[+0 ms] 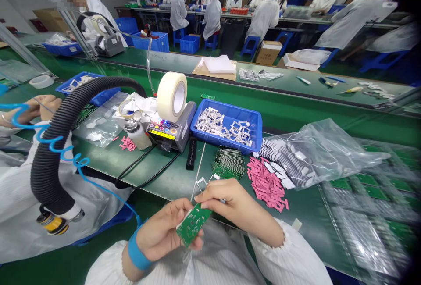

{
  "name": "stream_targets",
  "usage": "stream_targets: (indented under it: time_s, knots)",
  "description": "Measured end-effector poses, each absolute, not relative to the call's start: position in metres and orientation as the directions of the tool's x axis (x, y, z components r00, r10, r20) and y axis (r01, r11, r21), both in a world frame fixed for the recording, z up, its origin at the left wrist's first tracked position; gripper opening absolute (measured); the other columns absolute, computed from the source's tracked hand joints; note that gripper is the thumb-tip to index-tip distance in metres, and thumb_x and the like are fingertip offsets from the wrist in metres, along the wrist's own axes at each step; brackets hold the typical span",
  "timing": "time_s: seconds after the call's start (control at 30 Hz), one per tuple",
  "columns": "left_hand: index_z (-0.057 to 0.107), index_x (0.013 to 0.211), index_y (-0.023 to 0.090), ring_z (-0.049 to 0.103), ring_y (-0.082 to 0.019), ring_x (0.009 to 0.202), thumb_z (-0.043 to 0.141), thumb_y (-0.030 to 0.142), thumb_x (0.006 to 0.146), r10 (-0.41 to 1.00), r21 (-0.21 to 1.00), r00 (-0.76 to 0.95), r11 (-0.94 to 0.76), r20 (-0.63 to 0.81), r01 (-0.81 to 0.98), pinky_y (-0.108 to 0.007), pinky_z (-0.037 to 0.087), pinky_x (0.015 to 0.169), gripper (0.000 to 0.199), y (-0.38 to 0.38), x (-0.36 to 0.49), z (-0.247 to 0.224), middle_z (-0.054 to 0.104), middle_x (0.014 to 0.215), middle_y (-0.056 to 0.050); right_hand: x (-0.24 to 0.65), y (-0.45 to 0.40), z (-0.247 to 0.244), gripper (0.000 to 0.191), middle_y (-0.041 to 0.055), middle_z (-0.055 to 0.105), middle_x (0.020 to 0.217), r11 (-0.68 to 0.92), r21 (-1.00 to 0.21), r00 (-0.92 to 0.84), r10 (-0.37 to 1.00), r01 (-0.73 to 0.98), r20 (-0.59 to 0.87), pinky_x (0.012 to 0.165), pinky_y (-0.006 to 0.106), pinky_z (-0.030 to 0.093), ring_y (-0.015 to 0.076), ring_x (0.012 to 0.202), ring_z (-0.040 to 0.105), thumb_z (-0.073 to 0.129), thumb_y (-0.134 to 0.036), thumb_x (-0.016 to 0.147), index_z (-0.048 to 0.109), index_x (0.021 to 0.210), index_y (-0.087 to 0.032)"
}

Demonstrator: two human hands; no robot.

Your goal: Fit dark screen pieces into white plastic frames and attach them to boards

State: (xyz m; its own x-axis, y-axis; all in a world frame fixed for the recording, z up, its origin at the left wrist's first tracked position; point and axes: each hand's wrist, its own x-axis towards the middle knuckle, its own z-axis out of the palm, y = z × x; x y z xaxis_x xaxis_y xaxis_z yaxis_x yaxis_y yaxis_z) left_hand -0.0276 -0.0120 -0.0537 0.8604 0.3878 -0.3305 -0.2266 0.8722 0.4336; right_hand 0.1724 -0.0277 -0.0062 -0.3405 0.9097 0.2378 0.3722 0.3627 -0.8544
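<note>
My left hand (161, 228) grips a small green circuit board (192, 225) low in the middle of the view, and a blue strap circles that wrist. My right hand (226, 199) pinches the board's upper end with its fingertips. Just beyond the hands, a bent white strip (204, 183) lies on the green bench (108, 164). A heap of pink strips (265, 184) sits to the right of my right hand, and a pile of small green boards (228, 163) lies ahead of it.
A blue tray (230, 107) of white pieces and a tape dispenser (173, 127) with a large roll stand ahead. A black corrugated hose (54, 144) arches at left, near a co-worker's hands (39, 107). Bagged boards (368, 206) fill the right side.
</note>
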Motion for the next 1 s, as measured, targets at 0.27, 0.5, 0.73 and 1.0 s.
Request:
stream_targets:
  time_s: [0.27,0.5,0.73,1.0]
  knots:
    - [0.067,0.096,0.013,0.067,-0.013,0.08,0.075,0.024,0.071,0.489,0.374,0.798,0.855,-0.352,-0.359,-0.022,0.051,0.077,0.028,-0.009,-0.012,-0.06,0.072,0.087,-0.006,0.162,-0.034,-0.014,0.014,0.0046,0.061,0.086,0.172,-0.766,-0.02,0.979,0.619,0.204,0.067,0.03,0.045,0.0171,0.078,0.057,0.053,-0.03,0.089,0.058,0.09,-0.017]
    - [0.069,0.095,0.021,0.063,-0.018,0.091,0.071,0.019,0.073,0.604,0.455,0.707,0.78,-0.367,-0.43,-0.032,0.046,0.09,0.022,-0.004,0.008,-0.056,0.07,0.094,-0.004,0.144,-0.05,-0.015,0.022,0.0029,0.064,0.09,0.124,-0.714,-0.077,0.992,0.689,0.098,0.069,0.031,0.046,0.0195,0.082,0.058,0.067,-0.013,0.075,0.056,0.093,-0.02]
    - [0.067,0.105,0.021,0.062,-0.021,0.091,0.075,0.031,0.069,0.582,0.475,0.59,0.809,-0.56,-0.346,-0.036,0.047,0.084,0.039,0.004,-0.008,-0.067,0.067,0.104,-0.009,0.269,0.002,-0.012,0.021,0.006,0.067,0.099,0.01,-0.569,0.254,0.889,0.822,0.382,0.08,0.034,0.049,0.0196,0.088,0.062,0.06,-0.032,0.083,0.06,0.1,-0.02]
    - [0.068,0.091,0.018,0.057,-0.014,0.072,0.076,0.026,0.068,0.608,0.466,0.392,0.788,-0.691,-0.401,-0.03,0.048,0.073,0.027,0.002,-0.027,-0.08,0.062,0.076,-0.001,0.436,0.112,-0.058,0.023,0.0053,0.064,0.089,-0.416,-0.497,0.607,0.727,0.761,0.321,0.082,0.038,0.047,0.0174,0.083,0.061,0.057,-0.035,0.087,0.061,0.088,-0.012]
